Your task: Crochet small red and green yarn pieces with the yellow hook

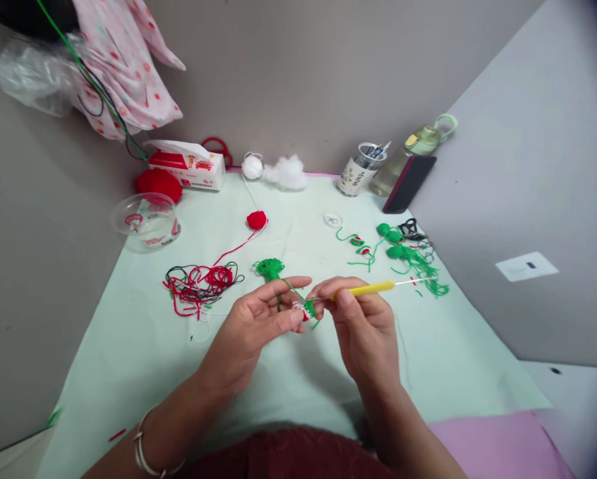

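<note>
Between the thumb and fingers of my left hand [263, 316] is a small crochet piece [307, 310] in red, white and green. My right hand [363, 326] grips a crochet hook [368, 290] by its yellow handle, and the metal tip meets the piece. Green yarn runs over my left fingers from a green yarn bundle [269, 268], which lies just beyond that hand. Fingers partly cover the piece, so the stitch on the hook cannot be made out.
Tangled red and black yarn [203, 286] lies at left, near a clear plastic tub [153, 223]. A red yarn ball [257, 220] sits mid-table. Green crochet pieces [395, 243] lie at right, below a phone [409, 184], a bottle [402, 159] and a pen cup [357, 174]. A tissue box [198, 169] stands behind.
</note>
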Tool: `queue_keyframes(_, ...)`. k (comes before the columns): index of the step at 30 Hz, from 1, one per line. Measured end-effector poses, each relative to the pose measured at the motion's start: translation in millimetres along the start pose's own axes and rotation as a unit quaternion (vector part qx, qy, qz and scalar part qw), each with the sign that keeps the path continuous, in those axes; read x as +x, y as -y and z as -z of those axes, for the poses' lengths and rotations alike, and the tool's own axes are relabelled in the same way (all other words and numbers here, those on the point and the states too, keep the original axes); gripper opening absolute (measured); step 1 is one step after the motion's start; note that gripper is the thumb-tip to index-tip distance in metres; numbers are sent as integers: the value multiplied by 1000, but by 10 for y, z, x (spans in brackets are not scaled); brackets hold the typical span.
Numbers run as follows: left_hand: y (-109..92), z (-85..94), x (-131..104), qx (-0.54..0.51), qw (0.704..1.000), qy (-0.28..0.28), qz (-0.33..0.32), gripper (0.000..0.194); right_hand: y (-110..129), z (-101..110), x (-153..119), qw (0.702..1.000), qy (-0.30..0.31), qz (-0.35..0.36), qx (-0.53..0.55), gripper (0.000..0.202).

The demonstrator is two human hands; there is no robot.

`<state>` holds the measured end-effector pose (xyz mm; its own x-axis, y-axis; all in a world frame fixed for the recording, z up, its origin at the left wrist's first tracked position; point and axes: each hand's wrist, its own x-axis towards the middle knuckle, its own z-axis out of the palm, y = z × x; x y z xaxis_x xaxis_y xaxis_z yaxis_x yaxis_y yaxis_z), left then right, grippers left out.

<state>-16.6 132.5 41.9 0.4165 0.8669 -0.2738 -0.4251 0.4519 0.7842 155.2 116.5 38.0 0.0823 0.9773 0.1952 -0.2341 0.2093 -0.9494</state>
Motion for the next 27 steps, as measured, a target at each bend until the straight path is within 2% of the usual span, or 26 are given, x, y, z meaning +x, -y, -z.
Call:
queue_keyframes(12, -44, 30, -25, 40, 999, 0, -17, 33, 32, -37, 19, 999, -10, -19, 27, 19)
queue_keyframes(17, -76, 41, -45, 56, 998, -1, -28, 30, 59, -33, 23, 999, 10, -5, 32, 23)
queue_keyframes(22, -59, 33, -48, 76, 996, -18, -45, 28, 105, -22, -64, 987, 11, 101, -123, 23)
queue_keyframes(24, -51, 17, -50, 96, 993, -32, -64, 29, 116, -25, -107, 964, 22, 171, -202, 23)
queue_keyframes(27, -46, -31, -58, 120, 986, -66, -93, 28, 91, -43, -157, 914, 49, 267, -302, 26)
